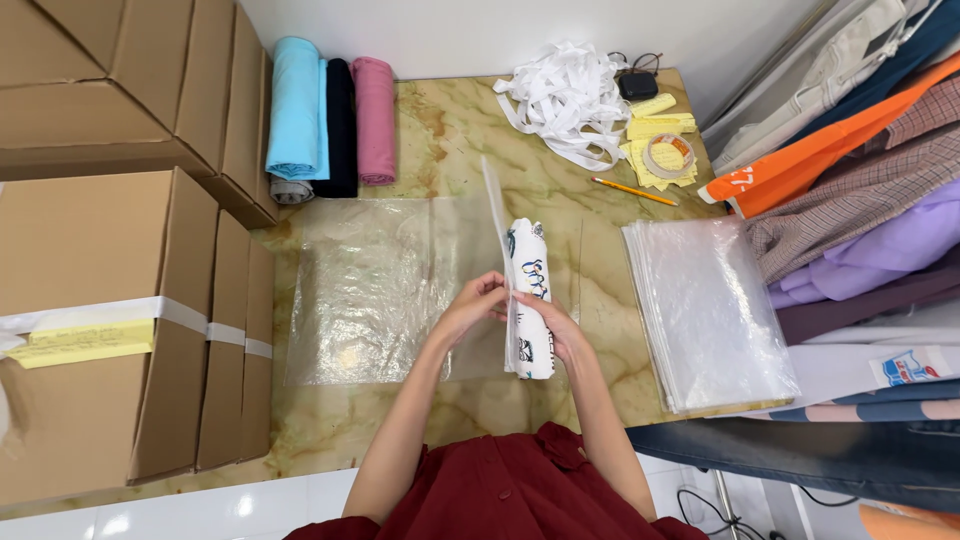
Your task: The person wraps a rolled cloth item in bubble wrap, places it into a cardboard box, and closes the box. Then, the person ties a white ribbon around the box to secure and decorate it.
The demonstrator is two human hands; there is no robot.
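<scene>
Both forearms reach toward twelve o'clock over the marble table [450,130]; the left hand [470,308] pinches a clear plastic bag [400,285]. Right hand [556,325], fingers curled, grips a rolled printed cloth [530,280] at table centre, inside the bag's mouth.

There is one view only, from a camera on the person's head. It looks almost straight down at the desk [450,130], quite near, with the far wall at the top and boxes [100,300] at the left.
</scene>
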